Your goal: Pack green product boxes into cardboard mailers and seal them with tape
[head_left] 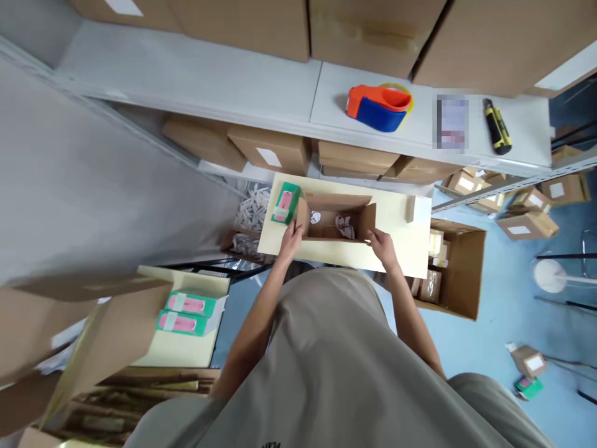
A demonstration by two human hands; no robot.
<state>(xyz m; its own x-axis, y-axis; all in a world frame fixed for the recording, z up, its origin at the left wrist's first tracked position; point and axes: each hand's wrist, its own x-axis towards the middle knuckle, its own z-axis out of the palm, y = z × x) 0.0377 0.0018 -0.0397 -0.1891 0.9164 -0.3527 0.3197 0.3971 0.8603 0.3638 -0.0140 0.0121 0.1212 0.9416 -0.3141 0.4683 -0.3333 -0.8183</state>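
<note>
An open cardboard box [326,231] sits on the pale yellow table before me, its side flaps raised. My left hand [291,241] is closed on the box's left front corner by the flap. At the opposite corner, my right hand [382,247] pinches the right front edge. Inside lie a crumpled whitish wrapper [344,226] and a small round white piece [315,217] whose kind I cannot make out. Just left of the box, a green packet with a pink item [286,203] rests on the table near my left hand.
A shelf [196,81] above holds cartons, an orange and blue tape dispenser [380,109] and a yellow-black utility knife [497,126]. A small upright box [411,209] stands at the table's right. A large open carton [459,274] is beside it. More green packets [186,303] lie left.
</note>
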